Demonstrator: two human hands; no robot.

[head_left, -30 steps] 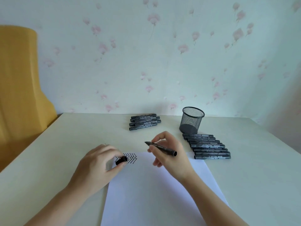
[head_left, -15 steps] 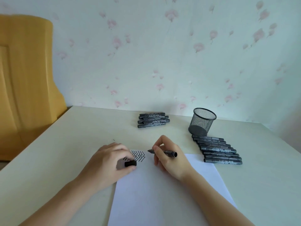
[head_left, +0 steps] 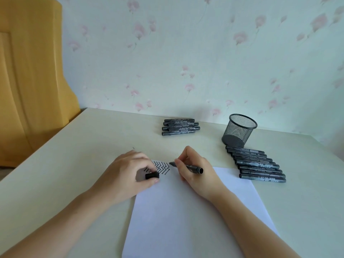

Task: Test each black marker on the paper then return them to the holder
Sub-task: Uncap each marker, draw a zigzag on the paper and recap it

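Note:
My right hand [head_left: 195,170] grips an uncapped black marker [head_left: 188,166] like a pen, its tip at the top edge of the white paper [head_left: 186,211], just right of a block of black zigzag marks [head_left: 162,167]. Between thumb and fingers my left hand [head_left: 126,174] pinches the marker's black cap [head_left: 152,175] and rests on the paper's top left corner. A black mesh holder [head_left: 239,130] stands at the back right. Several capped markers [head_left: 256,164] lie in a row in front of the holder; a smaller pile of markers [head_left: 179,127] lies at the back centre.
The cream table [head_left: 74,155] meets a flowered wall at the back. A yellow chair back [head_left: 31,81] stands beyond the table's left edge.
My right hand has lowered the marker from above the paper until its tip sits at the zigzag marks. My left hand has kept hold of the cap.

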